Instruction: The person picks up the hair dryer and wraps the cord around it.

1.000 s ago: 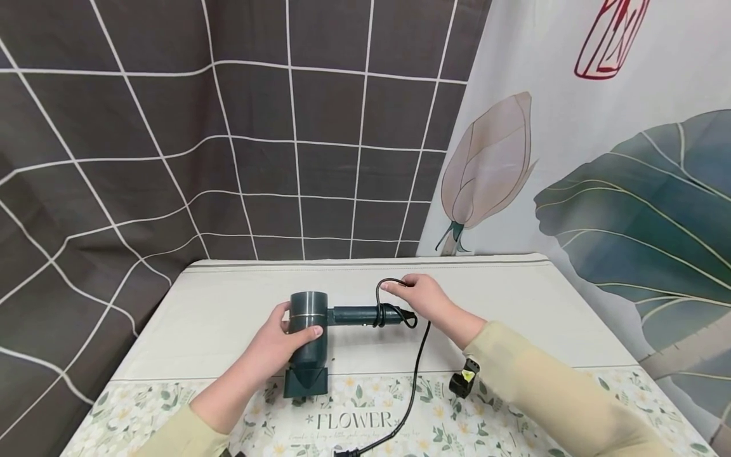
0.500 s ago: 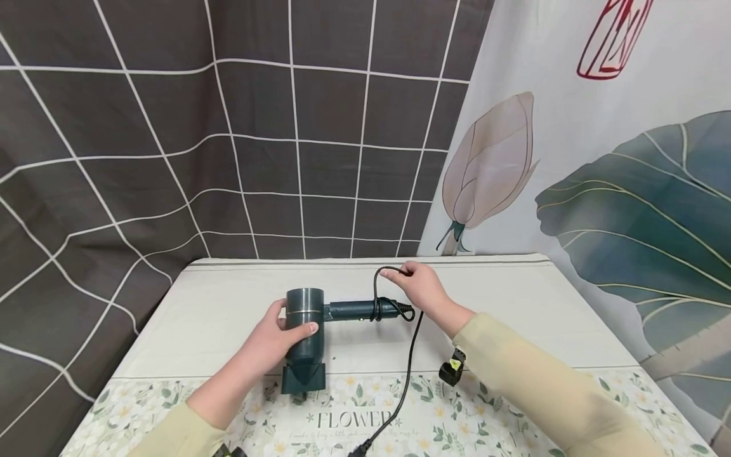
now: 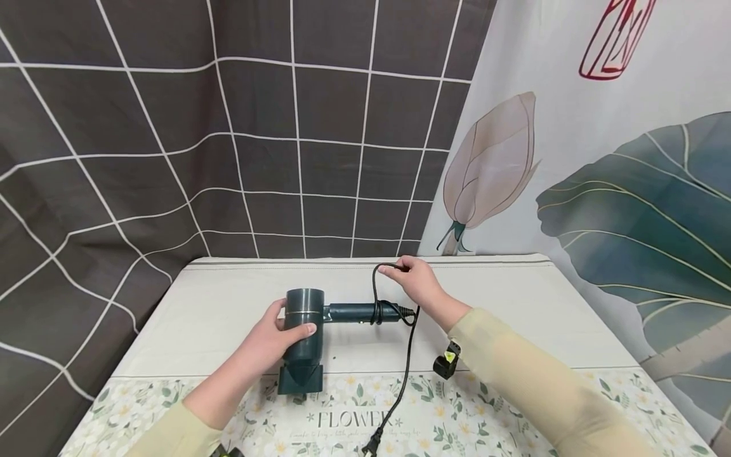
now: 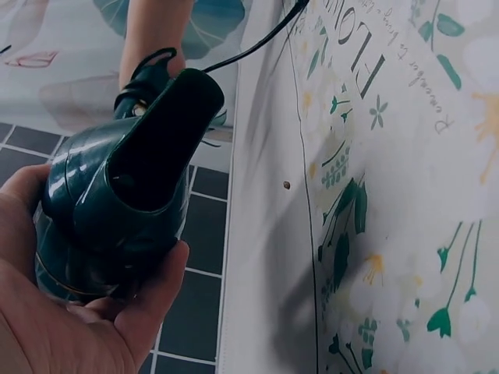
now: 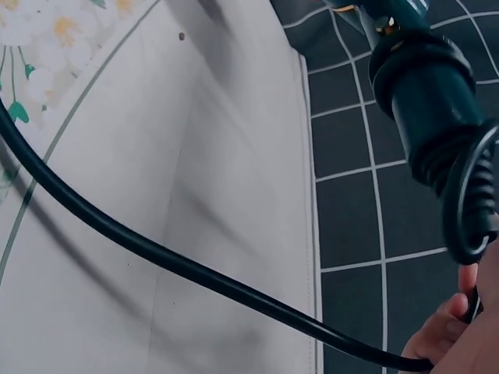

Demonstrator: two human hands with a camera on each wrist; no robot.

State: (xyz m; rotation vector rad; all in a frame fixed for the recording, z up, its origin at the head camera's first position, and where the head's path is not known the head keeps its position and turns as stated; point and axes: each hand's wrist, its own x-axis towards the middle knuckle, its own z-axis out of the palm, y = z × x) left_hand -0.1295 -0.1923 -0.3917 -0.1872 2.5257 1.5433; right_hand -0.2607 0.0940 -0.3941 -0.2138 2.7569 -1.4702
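A dark green hair dryer [image 3: 304,346] is held above the table, its handle [image 3: 349,312] pointing right and its flared nozzle [image 3: 300,378] toward the front. My left hand [image 3: 273,336] grips the barrel, thumb across the near side. In the left wrist view the nozzle opening [image 4: 160,148] faces the camera. My right hand [image 3: 419,281] pinches the black cord [image 3: 407,374] above the handle's end. Part of the cord loops round the handle; the rest hangs down to a plug [image 3: 372,441] at the front. The right wrist view shows the ribbed cord sleeve [image 5: 468,187] beside my fingers [image 5: 440,327].
A white tablecloth [image 3: 228,304] with a floral front band printed "FLOWER" covers the table. Behind stands a dark curtain with a white grid [image 3: 325,165]; a pale curtain with leaf prints [image 3: 639,209] hangs at the right. A black wrist camera [image 3: 447,362] sits below the right sleeve.
My right hand has risen and shifted slightly left with the pinched cord, and the loop stands taller. The hanging plug has swung to the right. The left hand keeps its hold, moving slightly left.
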